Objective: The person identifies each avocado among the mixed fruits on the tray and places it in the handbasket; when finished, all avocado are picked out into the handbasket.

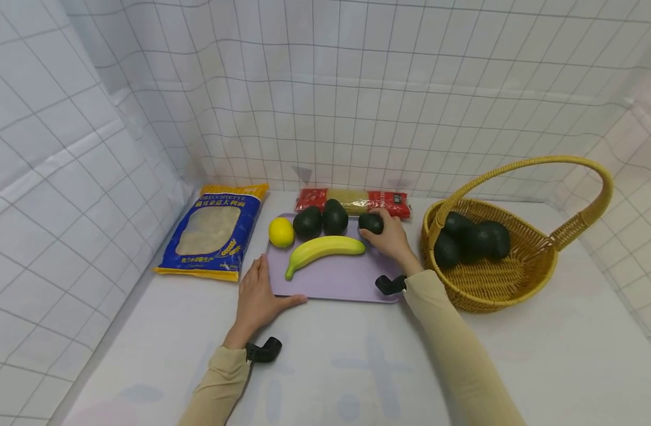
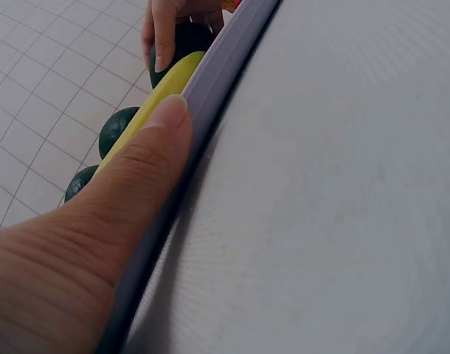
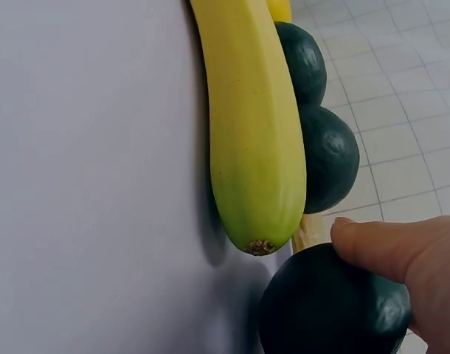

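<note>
My right hand grips a dark green avocado over the back right part of a lilac tray. In the right wrist view the thumb lies against this avocado, beside the end of a banana. My left hand rests at the tray's front left corner, its fingers along the left side and the thumb stretched along the front rim. The yellow-green banana lies across the tray. Behind it sit a lemon and two more avocados, one in the middle and another to its right.
To the right stands a yellow wicker basket with a tall handle, holding several avocados. A blue pasta bag lies left of the tray. Behind the tray is a red packet, near the tiled curtain.
</note>
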The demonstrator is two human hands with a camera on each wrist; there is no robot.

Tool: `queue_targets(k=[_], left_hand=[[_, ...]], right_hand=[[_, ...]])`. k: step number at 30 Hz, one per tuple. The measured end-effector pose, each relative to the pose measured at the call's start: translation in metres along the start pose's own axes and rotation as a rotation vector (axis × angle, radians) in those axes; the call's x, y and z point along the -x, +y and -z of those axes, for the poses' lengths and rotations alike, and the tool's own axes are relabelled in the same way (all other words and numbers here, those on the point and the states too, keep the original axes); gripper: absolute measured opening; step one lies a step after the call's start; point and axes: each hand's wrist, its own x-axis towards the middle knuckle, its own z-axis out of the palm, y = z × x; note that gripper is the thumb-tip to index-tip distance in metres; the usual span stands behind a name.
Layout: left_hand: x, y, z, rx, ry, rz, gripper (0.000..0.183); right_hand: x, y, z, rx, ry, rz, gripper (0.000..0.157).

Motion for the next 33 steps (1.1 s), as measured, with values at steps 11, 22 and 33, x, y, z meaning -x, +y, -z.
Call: queue_targets(k=[11,22,33], left_hand=[[0.000,0.000,0.000,0.010,-0.002,0.002,0.132],[-0.001,-0.001,0.001,0.005,0.003,-0.006,0.132],[-0.001,0.000,0.001,0.014,0.004,-0.008,0.131]], right_hand=[[0.025,-0.032,0.006,-0.092,0.044,0.121,0.054],[0.061,-0.042,0.007,-0.066,0.106,0.406,0.058],[0.090,-0.037,0.022,-0.165,0.174,0.634,0.057]])
